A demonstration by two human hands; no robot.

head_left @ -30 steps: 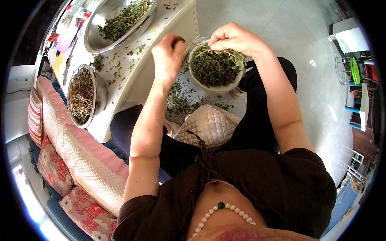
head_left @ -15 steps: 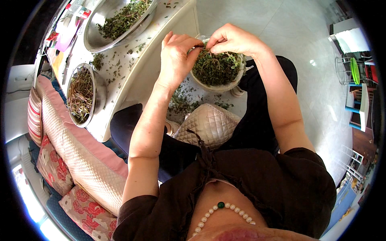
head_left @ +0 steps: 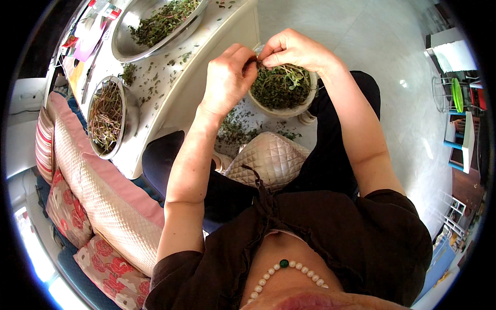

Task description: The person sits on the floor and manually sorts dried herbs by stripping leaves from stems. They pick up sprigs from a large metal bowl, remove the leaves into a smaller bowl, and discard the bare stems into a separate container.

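My left hand point(head_left: 227, 77) and my right hand point(head_left: 292, 49) meet above a pale bowl point(head_left: 297, 109) full of green leafy herbs point(head_left: 281, 88). The fingertips of both hands pinch one small sprig between them, just over the bowl's near-left rim. The bowl stands on the floor between my knees. Loose green bits point(head_left: 235, 129) lie scattered on the floor below it.
A white table point(head_left: 170, 82) runs along the left, strewn with leaf scraps. On it stand a steel bowl of stems point(head_left: 106, 116) and a large steel basin of greens point(head_left: 155, 23). A quilted cushion point(head_left: 268, 157) lies by my legs; a pink quilted seat point(head_left: 93, 196) is left.
My left hand has come across from the table edge to the bowl and joined my right hand over the herbs. The right hand stayed almost still.
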